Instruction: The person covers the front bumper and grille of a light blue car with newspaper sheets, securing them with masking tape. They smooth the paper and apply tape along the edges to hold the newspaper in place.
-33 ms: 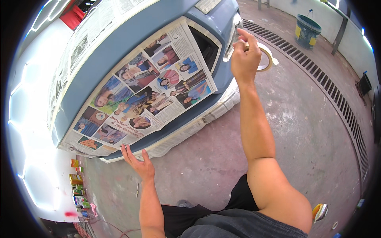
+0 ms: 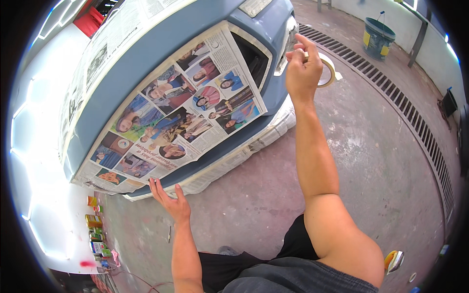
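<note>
A blue car front [image 2: 146, 63] fills the upper left, with sheets of newspaper [image 2: 190, 117] taped over its grille area and another strip of paper [image 2: 254, 146] along its lower edge. My right hand [image 2: 302, 68] is raised by the car's right corner and is shut on a roll of masking tape [image 2: 330, 73]. My left hand [image 2: 168, 200] is open with its fingers spread. Its fingertips press against the bottom edge of the bumper, just under the newspaper.
A long drain grate [image 2: 405, 112] runs across the concrete floor on the right. A blue-green bucket [image 2: 378, 36] stands beyond it. Several small cans [image 2: 95, 234] line the floor at the lower left. A small yellow and white object [image 2: 393, 259] lies by my right knee.
</note>
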`<state>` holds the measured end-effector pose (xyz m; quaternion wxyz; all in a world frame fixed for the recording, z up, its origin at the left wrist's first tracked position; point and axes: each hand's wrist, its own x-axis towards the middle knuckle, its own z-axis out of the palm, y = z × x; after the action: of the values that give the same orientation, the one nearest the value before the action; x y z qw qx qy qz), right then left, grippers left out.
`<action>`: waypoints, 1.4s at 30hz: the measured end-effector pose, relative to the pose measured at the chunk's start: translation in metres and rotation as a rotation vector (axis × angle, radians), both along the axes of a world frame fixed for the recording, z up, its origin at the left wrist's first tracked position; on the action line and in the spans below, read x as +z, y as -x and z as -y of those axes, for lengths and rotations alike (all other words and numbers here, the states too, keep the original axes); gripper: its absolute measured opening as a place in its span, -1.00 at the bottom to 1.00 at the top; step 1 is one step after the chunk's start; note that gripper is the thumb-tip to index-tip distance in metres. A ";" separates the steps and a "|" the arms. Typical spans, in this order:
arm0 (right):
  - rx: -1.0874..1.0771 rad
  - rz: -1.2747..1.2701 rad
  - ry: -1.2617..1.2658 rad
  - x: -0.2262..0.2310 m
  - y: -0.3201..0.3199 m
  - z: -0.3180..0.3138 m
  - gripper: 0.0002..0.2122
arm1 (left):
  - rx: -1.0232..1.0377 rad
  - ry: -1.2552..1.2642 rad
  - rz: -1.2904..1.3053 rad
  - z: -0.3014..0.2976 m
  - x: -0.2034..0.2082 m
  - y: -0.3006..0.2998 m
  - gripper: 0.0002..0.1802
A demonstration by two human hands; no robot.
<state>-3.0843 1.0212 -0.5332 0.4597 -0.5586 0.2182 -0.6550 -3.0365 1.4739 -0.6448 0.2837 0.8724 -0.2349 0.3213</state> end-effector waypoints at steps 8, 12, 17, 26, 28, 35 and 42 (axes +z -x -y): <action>0.040 0.052 -0.062 0.012 0.010 0.004 -0.66 | -0.281 -0.178 0.403 0.090 0.081 -0.018 -0.40; 0.043 0.106 -0.071 0.013 0.010 0.007 -0.67 | -0.322 0.089 0.708 0.197 0.168 -0.025 -0.42; 0.085 0.129 -0.112 0.015 0.007 0.002 -0.68 | -0.439 -0.305 0.519 0.275 0.188 -0.013 -0.33; 0.047 0.171 -0.128 0.003 0.013 0.024 -0.70 | -0.268 -0.552 0.510 0.303 0.212 -0.041 -0.26; 0.034 0.165 -0.133 0.001 0.015 0.029 -0.70 | -0.254 -0.575 0.514 0.305 0.215 -0.044 -0.27; 0.002 0.157 -0.152 -0.005 0.019 0.040 -0.70 | -0.244 -0.577 0.636 0.311 0.213 -0.049 -0.30; 0.001 0.149 -0.166 -0.006 0.016 0.041 -0.70 | -0.243 -0.545 0.582 0.320 0.211 -0.045 -0.31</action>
<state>-3.1008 0.9804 -0.5394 0.5199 -0.4686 0.2367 -0.6739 -2.9919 1.1542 -0.4333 0.0001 0.7544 -0.4830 0.4446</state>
